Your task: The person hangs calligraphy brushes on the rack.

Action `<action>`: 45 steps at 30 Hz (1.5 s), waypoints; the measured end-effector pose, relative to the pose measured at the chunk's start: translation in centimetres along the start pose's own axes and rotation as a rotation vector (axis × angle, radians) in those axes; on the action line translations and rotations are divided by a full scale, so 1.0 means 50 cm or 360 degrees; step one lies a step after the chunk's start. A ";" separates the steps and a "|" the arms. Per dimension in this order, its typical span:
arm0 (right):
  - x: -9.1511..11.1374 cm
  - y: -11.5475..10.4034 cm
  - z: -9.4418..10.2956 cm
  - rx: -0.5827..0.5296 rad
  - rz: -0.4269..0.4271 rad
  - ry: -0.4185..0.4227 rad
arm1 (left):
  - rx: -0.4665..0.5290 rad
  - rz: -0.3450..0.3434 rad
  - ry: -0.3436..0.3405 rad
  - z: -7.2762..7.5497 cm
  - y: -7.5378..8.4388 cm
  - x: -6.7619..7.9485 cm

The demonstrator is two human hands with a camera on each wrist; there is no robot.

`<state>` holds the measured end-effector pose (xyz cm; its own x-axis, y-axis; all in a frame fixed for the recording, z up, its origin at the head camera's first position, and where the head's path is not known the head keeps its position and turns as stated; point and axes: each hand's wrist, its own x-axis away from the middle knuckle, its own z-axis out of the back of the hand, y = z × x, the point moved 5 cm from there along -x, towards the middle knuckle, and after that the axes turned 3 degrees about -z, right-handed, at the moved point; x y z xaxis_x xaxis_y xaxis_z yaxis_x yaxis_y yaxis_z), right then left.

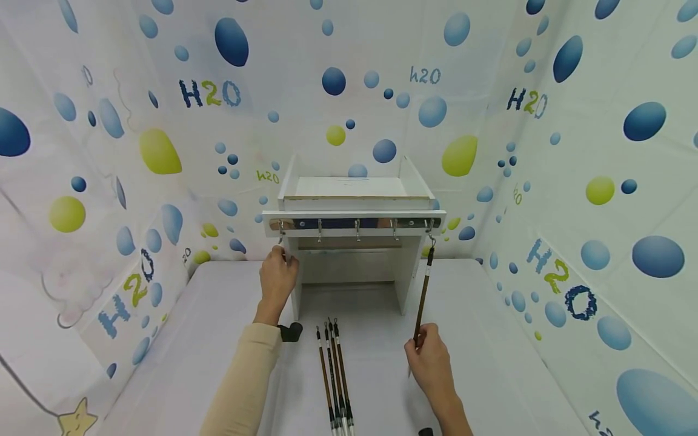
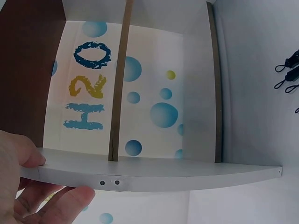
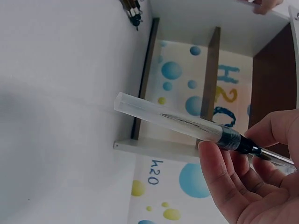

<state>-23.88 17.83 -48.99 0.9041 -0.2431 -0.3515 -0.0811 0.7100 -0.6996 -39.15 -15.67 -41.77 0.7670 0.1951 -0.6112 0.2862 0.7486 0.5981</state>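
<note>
A white shelf point(image 1: 404, 284) with a row of metal hooks point(image 1: 357, 229) along its front stands ahead of me. My left hand point(image 1: 278, 278) grips the shelf's left side panel point(image 2: 154, 182), thumb on one face and fingers on the other. My right hand point(image 1: 433, 360) pinches a brown-handled calligraphy brush point(image 1: 423, 290) near its lower end. The brush's top loop is at the rightmost hook. A clear cap point(image 3: 163, 116) covers its bristles. Several more capped brushes point(image 1: 334, 375) lie side by side on the white table between my hands.
The shelf has an open upper tray point(image 1: 343, 186) and a hollow lower part with wooden strips point(image 2: 119, 79) across it. Patterned cloth walls point(image 1: 338, 115) with blue and green dots surround the table point(image 1: 218, 315). A small black object point(image 1: 425, 432) lies at the front edge.
</note>
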 end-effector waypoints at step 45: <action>-0.020 -0.002 0.015 0.0048 -0.0061 0.0019 | 0.0046 0.0054 -0.0042 0.001 0.000 -0.003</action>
<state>-24.45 18.50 -48.13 0.9011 -0.2782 -0.3326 -0.0339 0.7195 -0.6937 -39.24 -15.73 -41.66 0.7913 0.2028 -0.5769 0.2760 0.7234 0.6329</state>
